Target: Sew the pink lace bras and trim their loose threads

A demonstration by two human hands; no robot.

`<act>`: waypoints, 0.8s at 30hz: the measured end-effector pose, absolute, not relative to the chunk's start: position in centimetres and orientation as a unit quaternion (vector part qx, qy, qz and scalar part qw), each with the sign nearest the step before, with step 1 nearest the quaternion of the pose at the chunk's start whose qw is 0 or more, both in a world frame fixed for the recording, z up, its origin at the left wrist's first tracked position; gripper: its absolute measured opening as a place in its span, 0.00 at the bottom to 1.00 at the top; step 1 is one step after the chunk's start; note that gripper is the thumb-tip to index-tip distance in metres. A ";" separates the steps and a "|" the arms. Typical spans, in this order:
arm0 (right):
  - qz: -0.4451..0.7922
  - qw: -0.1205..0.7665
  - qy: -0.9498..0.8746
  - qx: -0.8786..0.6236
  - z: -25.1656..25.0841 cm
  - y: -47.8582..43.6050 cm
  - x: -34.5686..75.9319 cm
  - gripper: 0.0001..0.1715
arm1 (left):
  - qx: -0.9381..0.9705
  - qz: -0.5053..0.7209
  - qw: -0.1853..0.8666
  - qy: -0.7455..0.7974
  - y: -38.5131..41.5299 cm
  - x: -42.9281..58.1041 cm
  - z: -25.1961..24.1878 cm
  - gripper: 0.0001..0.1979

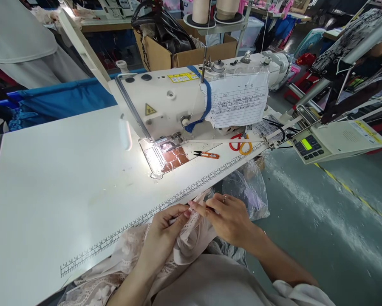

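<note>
My left hand (163,238) and my right hand (230,219) meet just below the front edge of the white sewing table (66,191). Both pinch a piece of pale pink lace fabric (191,236) that lies bunched in my lap. The left fingers curl round the cloth from the left; the right thumb and forefinger, with a ring on one finger, close on its upper edge. A white sewing machine (178,100) stands further back on the table, its lit needle plate (165,159) well away from my hands.
Orange thread snips (206,154) and red-and-yellow scissors (241,143) lie right of the needle. A paper card (238,104) is taped to the machine. A clear plastic bag (248,187) hangs at the table's right end. A control panel (308,146) sits on the right. A ruler strip (140,219) lines the table edge.
</note>
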State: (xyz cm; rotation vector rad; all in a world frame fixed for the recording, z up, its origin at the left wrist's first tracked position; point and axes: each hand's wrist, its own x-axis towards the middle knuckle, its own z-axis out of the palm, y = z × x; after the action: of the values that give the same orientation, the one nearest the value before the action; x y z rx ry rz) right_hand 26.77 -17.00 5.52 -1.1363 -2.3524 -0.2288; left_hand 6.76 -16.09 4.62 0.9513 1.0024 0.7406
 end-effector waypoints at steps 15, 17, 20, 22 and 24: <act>0.365 0.347 -0.751 -0.427 5.6 -17.6 25.6 0.22 | 0.576 0.281 0.596 0.484 -16.4 7.3 5.6 0.12; 0.499 0.367 -0.673 -0.403 5.7 -17.7 25.3 0.20 | 0.603 0.268 0.582 0.474 -16.3 7.5 6.0 0.13; 0.686 0.406 -0.503 -0.335 5.4 -17.4 25.1 0.26 | 0.601 0.240 0.637 0.419 -16.1 7.6 6.5 0.17; 0.729 0.459 -0.401 -0.311 5.2 -16.6 25.9 0.28 | 0.587 0.222 0.670 0.397 -16.0 7.4 6.5 0.19; 0.684 0.548 -0.353 -0.328 5.3 -15.5 27.3 0.32 | 0.572 0.217 0.682 0.401 -16.0 7.0 6.0 0.21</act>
State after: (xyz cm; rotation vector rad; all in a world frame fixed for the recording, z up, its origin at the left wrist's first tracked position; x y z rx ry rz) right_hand 27.27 -15.52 5.29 -0.7767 -0.8374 1.6199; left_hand 6.99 -16.05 5.98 1.2823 0.8992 0.4869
